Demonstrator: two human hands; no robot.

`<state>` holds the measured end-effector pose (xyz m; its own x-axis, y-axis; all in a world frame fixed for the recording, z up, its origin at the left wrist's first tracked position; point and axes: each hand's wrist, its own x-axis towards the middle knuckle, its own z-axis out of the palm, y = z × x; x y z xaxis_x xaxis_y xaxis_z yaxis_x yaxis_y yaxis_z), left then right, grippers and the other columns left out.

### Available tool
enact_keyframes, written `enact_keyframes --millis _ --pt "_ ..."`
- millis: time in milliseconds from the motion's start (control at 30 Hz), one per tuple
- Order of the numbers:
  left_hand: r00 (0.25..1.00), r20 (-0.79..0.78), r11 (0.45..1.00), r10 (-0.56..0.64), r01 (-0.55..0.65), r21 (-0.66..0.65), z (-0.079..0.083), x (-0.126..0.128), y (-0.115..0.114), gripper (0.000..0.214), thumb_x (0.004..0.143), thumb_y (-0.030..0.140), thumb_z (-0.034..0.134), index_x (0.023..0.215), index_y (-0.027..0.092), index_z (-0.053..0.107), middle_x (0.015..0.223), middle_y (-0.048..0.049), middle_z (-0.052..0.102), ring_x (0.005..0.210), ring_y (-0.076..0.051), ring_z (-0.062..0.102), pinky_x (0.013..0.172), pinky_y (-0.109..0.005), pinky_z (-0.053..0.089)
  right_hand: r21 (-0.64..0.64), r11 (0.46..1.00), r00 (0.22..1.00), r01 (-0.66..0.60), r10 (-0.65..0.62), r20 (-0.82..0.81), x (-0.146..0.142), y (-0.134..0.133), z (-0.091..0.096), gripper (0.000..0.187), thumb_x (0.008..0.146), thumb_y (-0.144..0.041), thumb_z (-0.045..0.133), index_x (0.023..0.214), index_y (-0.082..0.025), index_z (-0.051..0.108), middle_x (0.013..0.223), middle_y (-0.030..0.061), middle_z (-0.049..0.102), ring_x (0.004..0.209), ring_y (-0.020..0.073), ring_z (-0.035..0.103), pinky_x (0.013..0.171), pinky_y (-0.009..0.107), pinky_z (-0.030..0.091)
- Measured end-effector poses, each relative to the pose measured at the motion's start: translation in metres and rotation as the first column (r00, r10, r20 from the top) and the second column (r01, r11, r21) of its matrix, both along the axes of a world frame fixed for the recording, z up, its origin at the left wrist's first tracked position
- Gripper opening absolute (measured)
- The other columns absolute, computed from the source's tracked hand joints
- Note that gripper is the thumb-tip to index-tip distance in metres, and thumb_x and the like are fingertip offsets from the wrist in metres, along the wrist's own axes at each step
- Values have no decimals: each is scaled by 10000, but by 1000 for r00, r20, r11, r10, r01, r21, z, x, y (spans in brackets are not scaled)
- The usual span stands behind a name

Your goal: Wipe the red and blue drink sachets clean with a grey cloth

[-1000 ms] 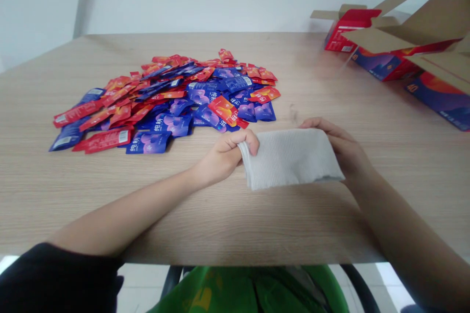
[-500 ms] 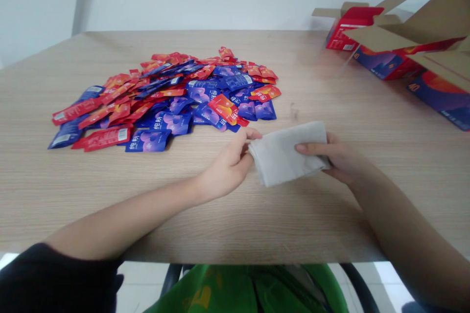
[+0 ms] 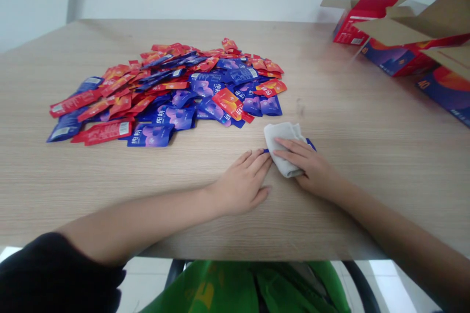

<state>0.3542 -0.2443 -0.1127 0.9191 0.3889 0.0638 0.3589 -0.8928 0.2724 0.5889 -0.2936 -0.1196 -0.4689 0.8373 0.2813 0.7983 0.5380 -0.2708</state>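
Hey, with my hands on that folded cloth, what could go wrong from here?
First, the blue item could slip or crease unseen: the cloth under the right hand hides most of it. Second, the left hand has its fingertips right beside the cloth, so a slide that way might bump them. Third, a wide sweep might scatter the loose packet pile.

Cloth (image 3: 281,134): matt fabric. Sachets (image 3: 151,136): glossy, plastic-look. Tbl (image 3: 338,102): wood-grain, smooth, matt. Boxes (image 3: 392,57): cardbd, matt inside.

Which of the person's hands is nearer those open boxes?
Right. The right hand, on the pale cloth, is left of the boxes, nearer the person; the left hand is farther left.
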Motion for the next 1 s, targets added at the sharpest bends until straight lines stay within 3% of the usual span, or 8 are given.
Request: enact_keyframes --millis 133,300,400,500,600,767,867,1000 --pt "1000 10 1000 23 -23 13 0 0 1 641 935 377 488 1458 37 340 1527 -202 347 1451 -315 268 1201 -443 222 11 998 996 61 -62 59 0 0 3 608 738 -99 517 1335 -207 569 1517 116 392 1383 305 365 1125 552 300" --pt "998 -7 998 55 -55 43 -4 1 0 663 936 423 477 1453 25 358 1533 -219 335 1444 -316 287 1200 -435 210 0 994 986 114 -113 126 -16 -1 10 757 824 -395 609 1497 -156 356 1512 152 394 1392 307 351 1137 528 272" --pt "997 -19 995 78 -77 61 -2 2 -2 645 970 443 412 1464 34 346 1531 -198 354 1446 -305 284 1201 -460 195 -58 986 982 153 -146 117 -22 -3 16 770 848 -561 577 1481 -166 387 1534 141 369 1412 302 326 1146 531 251" --pt "996 -47 995 72 -69 67 1 3 -3 650 967 438 414 1460 19 347 1522 -204 367 1447 -315 277 1195 -476 202 -146 975 980 165 -146 134 -23 -5 27 543 947 -455 445 1430 -208 475 1539 110 372 1426 274 315 1151 549 220" --pt "996 -66 996 59 -55 63 3 3 -2 651 959 430 430 1466 30 345 1531 -194 358 1447 -320 272 1188 -484 217 -208 957 976 204 -182 120 -23 -3 39 446 976 -279 325 1351 -263 565 1496 69 445 1389 251 386 1118 573 245" --pt "996 -70 997 48 -44 61 6 3 -2 619 970 418 409 1479 72 340 1551 -156 343 1445 -322 274 1177 -512 231 -154 934 947 321 -314 68 -26 11 43 383 946 -261 360 1021 -248 736 1244 55 666 1169 243 589 1002 499 384" --pt "996 -78 997 47 -41 68 5 2 -3 610 969 424 417 1455 58 375 1545 -171 346 1447 -327 267 1181 -512 221 -87 951 953 297 -289 95 -32 14 33 372 912 -326 448 1136 -149 686 1287 126 617 1167 267 573 986 446 426" --pt "995 -77 994 68 -61 89 2 3 -4 641 961 443 431 1439 19 384 1547 -214 317 1465 -330 230 1192 -488 199 26 956 935 292 -291 201 -45 9 15 588 882 -333 469 1406 -67 459 1456 187 452 1345 308 404 1103 498 308"
